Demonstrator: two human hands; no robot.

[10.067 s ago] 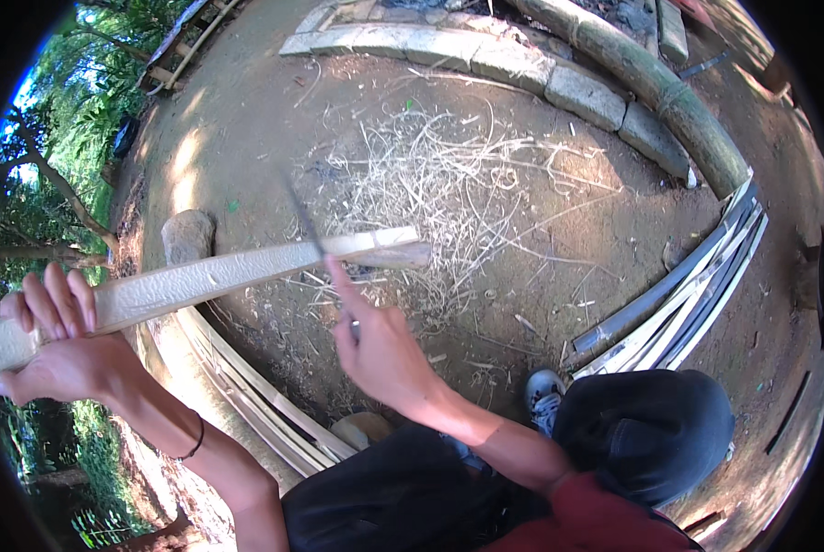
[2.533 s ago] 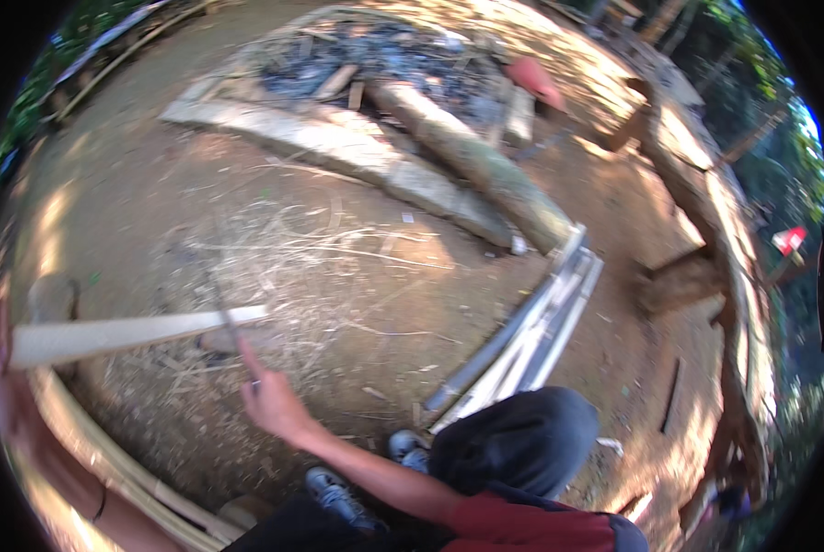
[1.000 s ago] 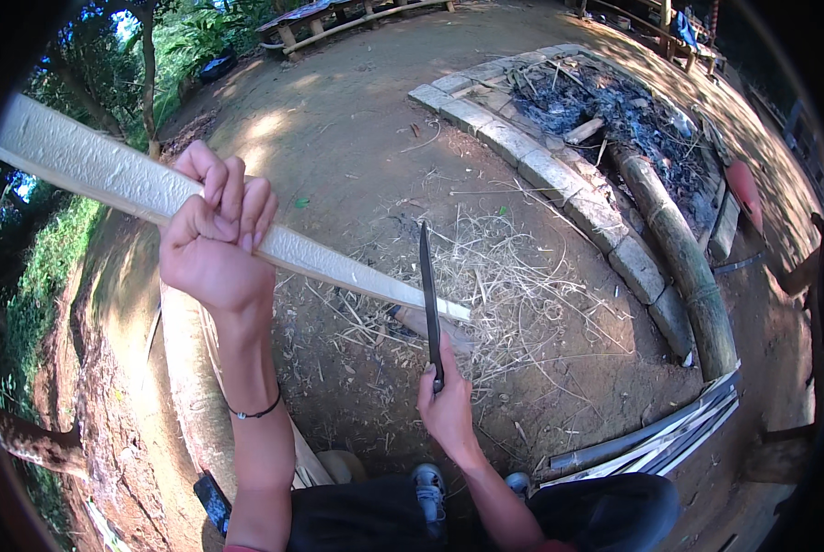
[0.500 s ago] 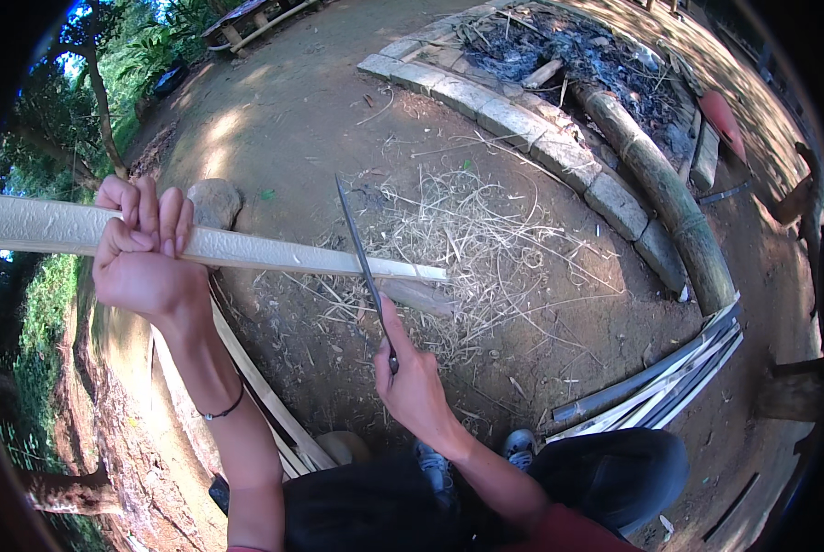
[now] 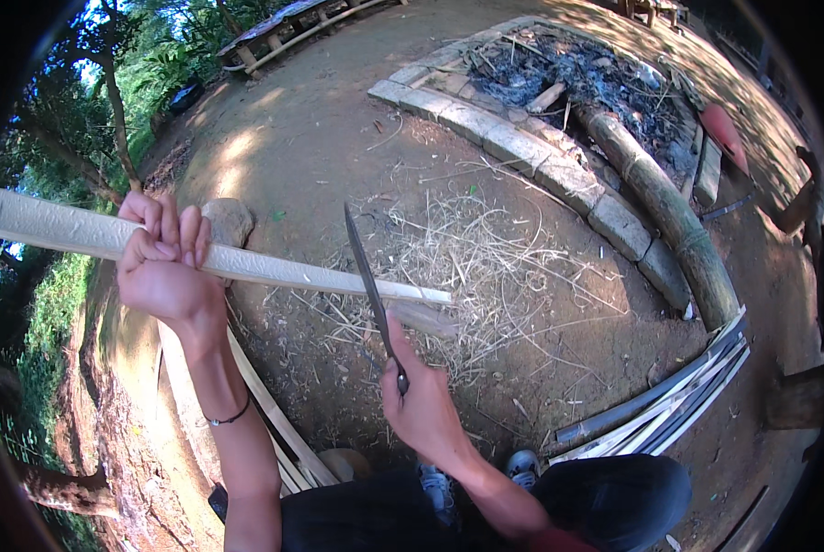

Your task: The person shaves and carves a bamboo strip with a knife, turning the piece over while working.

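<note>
My left hand point(image 5: 174, 271) is closed, palm up, around a long pale strip of split bamboo point(image 5: 297, 272). The strip runs from the left rim and slopes down to its narrow right end. My right hand point(image 5: 435, 414) grips a long dark knife point(image 5: 368, 271) by its handle. Its blade points away from me and crosses the strip near the narrow end; whether it bites into the bamboo I cannot tell. Below that end a wooden block point(image 5: 421, 318) lies on the ground. Curly pale shavings point(image 5: 499, 244) are scattered just beyond the block.
Split bamboo strips point(image 5: 651, 397) lie bundled by my right knee, and more strips point(image 5: 269, 400) lie beside my left forearm. A round stone point(image 5: 231, 223) sits beyond my left hand. At the far right, a stone kerb point(image 5: 485, 140) borders ash with a thick log point(image 5: 660, 189) across it.
The view has shifted slightly, so the whole scene sits lower and further right. The blade now crosses the strip a little closer to its narrow end. Both hands keep their hold.
</note>
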